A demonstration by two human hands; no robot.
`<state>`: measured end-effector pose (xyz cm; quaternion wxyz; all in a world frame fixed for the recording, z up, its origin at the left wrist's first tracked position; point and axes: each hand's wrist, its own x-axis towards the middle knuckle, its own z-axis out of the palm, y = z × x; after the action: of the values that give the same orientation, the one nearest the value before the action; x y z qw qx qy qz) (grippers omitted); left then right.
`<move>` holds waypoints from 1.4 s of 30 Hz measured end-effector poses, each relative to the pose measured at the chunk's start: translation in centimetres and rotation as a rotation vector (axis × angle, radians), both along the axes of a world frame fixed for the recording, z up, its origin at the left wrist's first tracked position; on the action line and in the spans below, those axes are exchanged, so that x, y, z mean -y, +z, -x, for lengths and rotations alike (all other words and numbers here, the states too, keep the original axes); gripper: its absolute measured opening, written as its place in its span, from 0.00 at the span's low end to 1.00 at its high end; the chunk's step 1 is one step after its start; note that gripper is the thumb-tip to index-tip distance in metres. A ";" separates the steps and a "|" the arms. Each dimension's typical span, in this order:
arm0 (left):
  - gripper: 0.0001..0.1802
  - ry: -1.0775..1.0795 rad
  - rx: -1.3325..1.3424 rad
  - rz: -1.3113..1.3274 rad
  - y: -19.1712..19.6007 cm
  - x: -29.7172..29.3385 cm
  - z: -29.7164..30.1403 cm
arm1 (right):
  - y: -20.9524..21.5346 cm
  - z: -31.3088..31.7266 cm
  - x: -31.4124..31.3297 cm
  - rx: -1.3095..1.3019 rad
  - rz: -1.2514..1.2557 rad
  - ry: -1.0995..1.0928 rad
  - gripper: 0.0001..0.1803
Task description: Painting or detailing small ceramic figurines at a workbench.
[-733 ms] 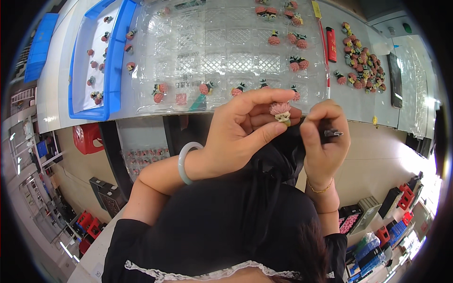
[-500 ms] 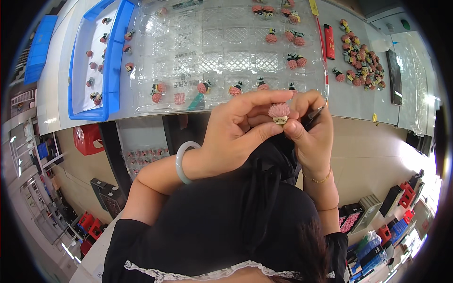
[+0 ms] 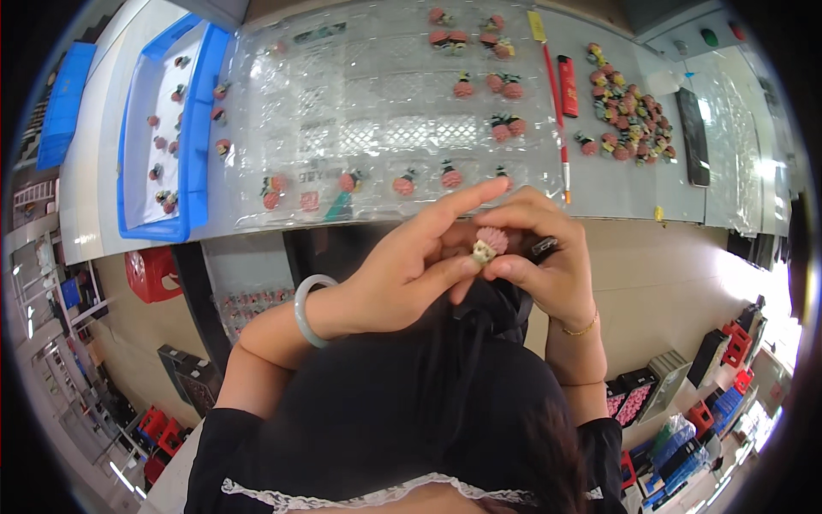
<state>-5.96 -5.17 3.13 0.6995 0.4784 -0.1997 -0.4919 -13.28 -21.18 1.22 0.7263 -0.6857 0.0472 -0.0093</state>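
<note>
In front of my chest, a small figurine with spiky pink hair and a pale face is pinched between both hands. My left hand holds it by thumb and fingers, with the index finger stretched out above it. Thumb and curled fingers of my right hand grip it from the other side. A dark slim tool with a shiny part sticks out among the right fingers; most of it is hidden. Just beyond my hands lies a clear plastic tray with similar pink figurines spread over it.
At the left stands a blue bin with several figurines inside. Right of the tray lie a red-handled brush, a red box-like item, a heap of figurines and a dark phone. A red stool stands below the table edge.
Both hands have come lower, closer to my chest, and a little left. The figurine has turned and now tilts between the fingers. The table has shifted slightly left in the view.
</note>
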 end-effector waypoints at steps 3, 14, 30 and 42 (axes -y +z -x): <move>0.32 -0.131 -0.044 -0.030 -0.5 -0.1 -0.3 | -0.4 0.3 0.6 0.000 -0.016 0.070 0.22; 0.24 0.175 0.512 -0.028 -1.0 -2.7 -3.6 | -1.8 3.0 15.9 -0.221 0.956 -0.691 0.15; 0.08 0.214 1.525 -1.030 -0.4 -4.0 -5.4 | -6.0 2.9 22.0 -0.194 1.002 -0.662 0.15; 0.04 0.266 1.359 -0.812 -0.5 -4.5 -6.2 | -3.3 2.8 19.7 -0.344 1.037 -0.773 0.18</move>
<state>0.23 -0.63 2.65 0.2489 0.9101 -0.3288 -0.0400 -16.06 -40.85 -2.07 0.2291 -0.8716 0.3938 -0.1809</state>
